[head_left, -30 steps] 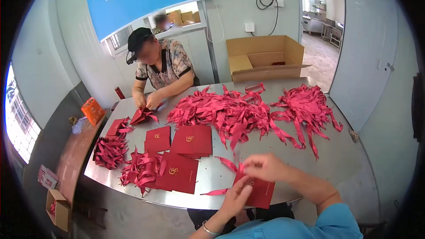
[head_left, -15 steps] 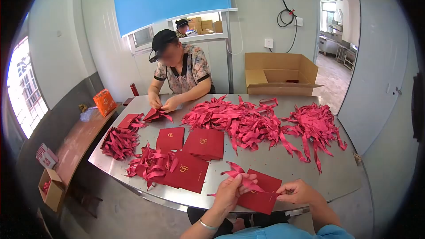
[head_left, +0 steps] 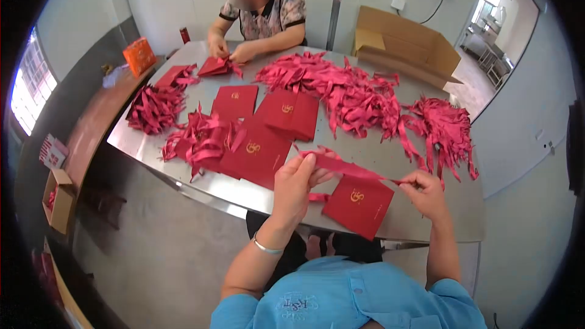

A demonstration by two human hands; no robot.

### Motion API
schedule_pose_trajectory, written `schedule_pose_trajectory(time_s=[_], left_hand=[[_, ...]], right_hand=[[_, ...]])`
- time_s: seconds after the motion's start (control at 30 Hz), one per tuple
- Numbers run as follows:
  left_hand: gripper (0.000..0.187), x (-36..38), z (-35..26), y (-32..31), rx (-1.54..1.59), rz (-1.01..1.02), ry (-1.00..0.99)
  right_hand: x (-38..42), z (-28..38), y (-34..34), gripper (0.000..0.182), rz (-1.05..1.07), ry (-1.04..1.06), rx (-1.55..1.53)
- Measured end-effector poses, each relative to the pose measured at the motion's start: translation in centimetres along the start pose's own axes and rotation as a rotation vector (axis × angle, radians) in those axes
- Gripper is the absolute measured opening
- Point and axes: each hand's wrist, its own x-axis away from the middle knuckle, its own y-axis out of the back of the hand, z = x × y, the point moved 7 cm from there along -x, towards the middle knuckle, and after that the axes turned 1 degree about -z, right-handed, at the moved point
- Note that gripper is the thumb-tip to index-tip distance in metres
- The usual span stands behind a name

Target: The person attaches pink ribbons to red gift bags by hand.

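A pink ribbon (head_left: pixel 348 169) is stretched between my two hands, above the near edge of the metal table. My left hand (head_left: pixel 298 178) pinches its left part, with a loose loop showing past the fingers. At the ribbon's narrow right end, my right hand (head_left: pixel 425 193) is closed in a pinch. Just below the ribbon lies a flat red square piece (head_left: pixel 358 206) with a gold emblem, its upper right corner close to my right fingertips. Whether that corner is also held cannot be made out. Another bit of ribbon shows at its left side.
Red pieces (head_left: pixel 259 146) and a stack (head_left: pixel 289 113) lie left of my hands. Ribbon heaps (head_left: pixel 341 91) (head_left: pixel 448 128) cover the far and right table (head_left: pixel 378 146). A co-worker (head_left: pixel 262 18) handles red pieces opposite. An open cardboard box (head_left: pixel 402 45) stands behind.
The view has tilted down. My hands have drawn apart, pulling the ribbon straighter and lifting it above the red piece.
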Motion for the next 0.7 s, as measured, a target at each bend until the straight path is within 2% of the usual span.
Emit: schedule_pose_trajectory(time_s=[0.07,0.1,0.13,0.2,0.27,0.33,0.4,0.43,0.47,0.5,0.53,0.57,0.63,0.7], left_hand=[[0.023,0.2,0.6,0.0,0.023,0.005,0.001],[0.023,0.4,1.0,-0.1,0.034,-0.001,0.015],[0.023,0.4,1.4,-0.2,0.045,-0.003,0.028],[0.022,0.6,2.6,-0.2,0.001,0.0,0.059],[0.023,0.9,4.1,-0.8,-0.035,0.041,0.096],[0.02,1.3,5.0,-1.5,-0.06,0.03,0.097],[0.019,1.5,4.7,-2.2,-0.301,0.156,-0.116],[0.019,1.6,5.2,-2.1,-0.301,0.16,-0.105],[0.018,1.8,5.2,-2.2,-0.424,0.158,-0.175],[0.017,2.1,5.1,-2.3,-0.547,0.154,-0.243],[0.017,2.3,5.3,-2.1,-0.548,0.153,-0.229],[0.017,2.5,5.7,-2.2,-0.603,0.183,-0.18],[0.017,2.9,6.2,-2.8,-0.658,0.222,-0.12],[0.016,3.2,5.3,-3.7,-0.79,0.208,-0.263]], right_hand=[[-0.6,1.3,-0.2,0.012,-0.031,0.119,0.1],[-0.7,0.9,-0.7,0.02,-0.026,0.165,0.142],[-0.9,1.5,-1.0,0.02,-0.025,0.157,0.142],[-0.9,5.8,-2.4,0.031,-0.078,0.372,0.265],[-1.3,8.3,-4.3,0.037,0.047,0.313,0.025],[-1.7,10.6,-5.8,0.034,0.024,0.446,0.019],[-2.4,10.3,-7.3,0.033,-0.012,0.45,0.0],[-2.7,9.9,-7.7,0.031,-0.039,0.472,-0.023],[-3.0,9.3,-8.0,0.031,-0.041,0.463,-0.024],[-3.2,8.8,-8.4,0.025,-0.025,0.466,-0.098],[-3.2,8.2,-8.6,0.02,-0.01,0.465,-0.174],[-3.1,7.5,-8.9,0.02,-0.009,0.45,-0.176],[-3.4,5.3,-8.7,0.012,-0.008,0.206,-0.54],[-3.0,2.7,-6.4,0.009,-0.097,-0.153,-1.0]])
